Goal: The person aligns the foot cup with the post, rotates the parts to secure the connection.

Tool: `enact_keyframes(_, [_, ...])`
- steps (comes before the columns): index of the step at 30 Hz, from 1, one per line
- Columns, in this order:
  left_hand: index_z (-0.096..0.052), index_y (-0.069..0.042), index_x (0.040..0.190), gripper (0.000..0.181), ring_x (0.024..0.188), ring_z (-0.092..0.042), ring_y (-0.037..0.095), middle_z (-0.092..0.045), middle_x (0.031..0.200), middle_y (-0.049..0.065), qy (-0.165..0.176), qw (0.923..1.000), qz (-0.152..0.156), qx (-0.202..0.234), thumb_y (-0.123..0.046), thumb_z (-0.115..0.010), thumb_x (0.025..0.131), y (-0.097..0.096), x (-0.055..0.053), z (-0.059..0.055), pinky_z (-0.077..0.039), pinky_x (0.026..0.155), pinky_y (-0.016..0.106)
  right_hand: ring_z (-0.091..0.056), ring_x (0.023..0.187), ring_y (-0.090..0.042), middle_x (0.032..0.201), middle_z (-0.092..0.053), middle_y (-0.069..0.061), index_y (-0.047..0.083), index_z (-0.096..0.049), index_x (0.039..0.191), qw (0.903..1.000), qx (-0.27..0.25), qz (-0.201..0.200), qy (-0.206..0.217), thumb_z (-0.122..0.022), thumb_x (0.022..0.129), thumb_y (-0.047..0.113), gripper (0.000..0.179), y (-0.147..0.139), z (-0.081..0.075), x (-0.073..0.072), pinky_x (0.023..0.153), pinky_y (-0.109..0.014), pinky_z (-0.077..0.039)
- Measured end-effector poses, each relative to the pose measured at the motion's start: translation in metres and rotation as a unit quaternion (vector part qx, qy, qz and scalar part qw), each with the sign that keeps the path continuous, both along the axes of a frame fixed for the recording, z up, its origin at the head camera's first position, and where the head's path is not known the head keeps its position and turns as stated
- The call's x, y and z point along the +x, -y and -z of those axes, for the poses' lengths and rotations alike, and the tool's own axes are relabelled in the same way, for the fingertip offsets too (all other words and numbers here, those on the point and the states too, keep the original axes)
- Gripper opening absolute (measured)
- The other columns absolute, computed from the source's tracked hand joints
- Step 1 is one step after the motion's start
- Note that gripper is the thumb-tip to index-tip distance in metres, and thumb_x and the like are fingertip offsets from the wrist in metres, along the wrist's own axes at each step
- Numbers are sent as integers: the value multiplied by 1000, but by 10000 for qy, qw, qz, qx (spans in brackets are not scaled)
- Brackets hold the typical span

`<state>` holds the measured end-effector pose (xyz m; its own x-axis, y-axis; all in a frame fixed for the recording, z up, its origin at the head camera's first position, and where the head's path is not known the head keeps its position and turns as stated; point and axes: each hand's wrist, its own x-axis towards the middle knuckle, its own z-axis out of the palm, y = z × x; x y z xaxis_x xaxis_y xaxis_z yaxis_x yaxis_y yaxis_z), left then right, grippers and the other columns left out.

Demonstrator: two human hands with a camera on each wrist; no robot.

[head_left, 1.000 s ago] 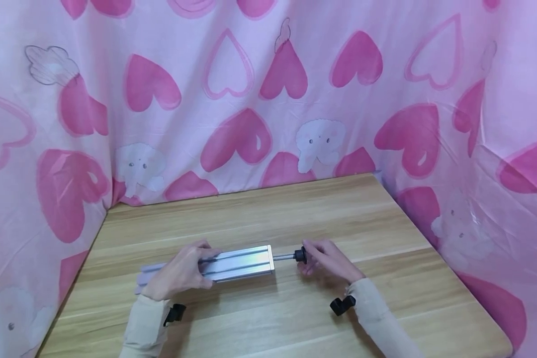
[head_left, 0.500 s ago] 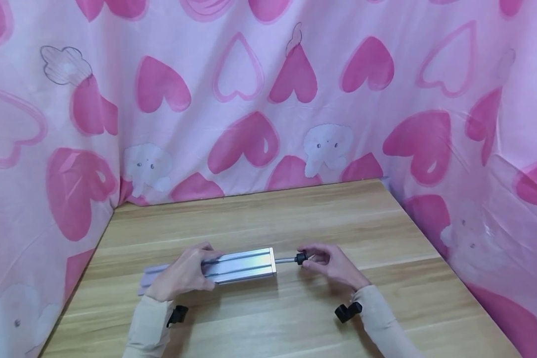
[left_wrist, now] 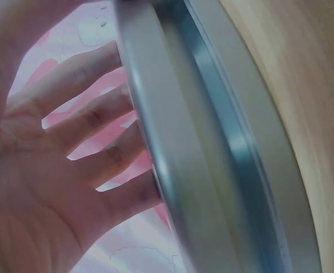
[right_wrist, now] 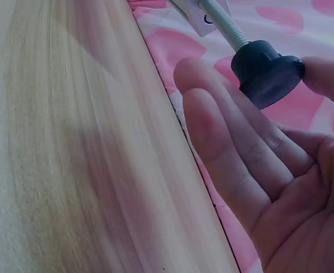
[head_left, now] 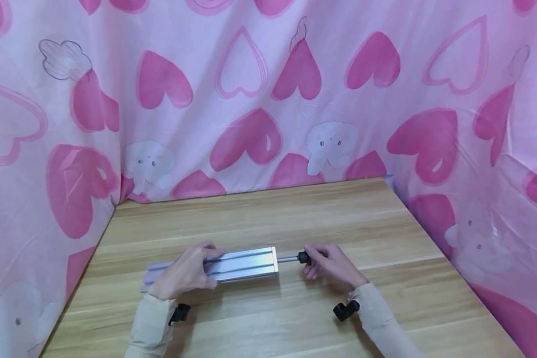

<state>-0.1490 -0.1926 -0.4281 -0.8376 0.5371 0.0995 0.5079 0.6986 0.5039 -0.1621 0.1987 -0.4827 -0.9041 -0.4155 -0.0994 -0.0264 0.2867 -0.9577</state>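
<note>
Grooved silver profile (head_left: 242, 265), threaded rod (right_wrist: 225, 24), black foot (right_wrist: 271, 78)
Aligned, they ran nearly parallel to the far edge of the worktop (head_left: 259, 216).

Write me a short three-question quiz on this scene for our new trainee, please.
1. Fill in the gap: the ... hand grips the silver bar.
2. Multiple choice: what does the right hand touch? A) the curtain; B) the black knob; C) the left sleeve.
3. True or false: the black knob is pressed against the end of the silver bar.

Key: 1. the left hand; 2. B; 3. false, as a threaded rod shows between them.
</note>
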Motion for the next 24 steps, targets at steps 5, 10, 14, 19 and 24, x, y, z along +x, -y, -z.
enact_keyframes(5, [-71,-3,126,68,88,-58,12,-66,106,1,-113,9999,48,16,-12,-91,61,-1,2,0,-52,75,25,-74,70,-29,85,-74,-21,-9,-67,104,9998,-50,-155,117,-38,108,43,60,0,-2,0,67,-44,-61])
enact_keyframes(10, [-70,-3,127,70,89,-58,12,-67,108,2,-24,10000,-23,-13,-13,-91,62,-1,2,-1,-52,76,25,-74,89,-26,104,-75,-21,-3,-66,121,9995,250,-131,-145,-41,108,42,53,-4,-5,4,81,-37,-60])
enact_keyframes(14, [-69,-4,129,70,91,-59,14,-67,111,4,73,9999,-72,-48,-13,-90,63,0,3,-2,-53,78,29,-66,117,-26,134,-66,-13,11,-58,141,9972,251,-144,-691,-62,100,25,43,-9,-7,8,97,-32,-52])
enact_keyframes(19, [-69,-4,129,70,92,-59,15,-67,111,3,80,9998,-139,-100,-13,-90,63,1,3,-2,-53,79,30,-61,127,-32,142,-55,-26,3,-54,142,9917,-587,-515,-1020,-72,89,0,56,-12,-7,7,103,-30,-50])
enact_keyframes(24, [-69,-5,129,70,91,-58,14,-66,110,2,109,9998,-138,-92,-13,-90,63,1,3,-3,-51,77,27,-66,120,-21,138,-56,-32,-1,-58,137,9909,-773,-546,-958,-72,88,-1,51,-13,-6,6,100,-28,-51])
